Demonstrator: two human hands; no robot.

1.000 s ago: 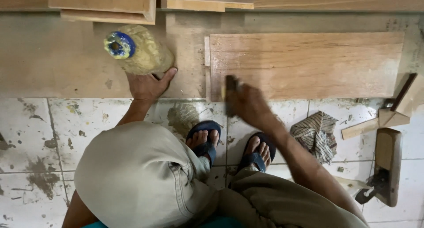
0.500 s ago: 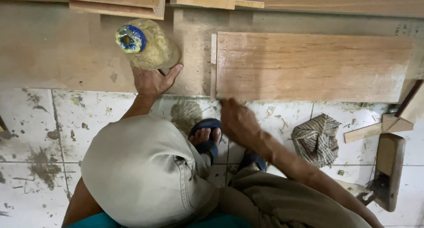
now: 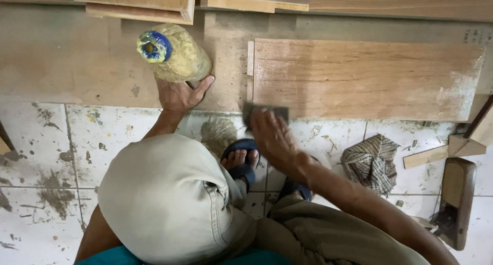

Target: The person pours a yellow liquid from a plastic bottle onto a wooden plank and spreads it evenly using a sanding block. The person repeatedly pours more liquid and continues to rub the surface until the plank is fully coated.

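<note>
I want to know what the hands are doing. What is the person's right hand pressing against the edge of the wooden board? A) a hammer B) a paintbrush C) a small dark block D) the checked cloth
C: the right hand presses a small dark block against the wooden board.

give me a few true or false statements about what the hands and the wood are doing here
1. The left hand touches the yellowish bottle with a blue cap. True.
2. The right hand holds a hammer. False: it presses a small dark block at the near edge of the wooden panel.
3. The checked cloth lies on top of the wooden panel. False: it lies on the tiled floor, to the right of the right hand.
4. The person wears blue sandals. True.
5. The bottle lies on the tiled floor. False: it is over the long board.
</note>
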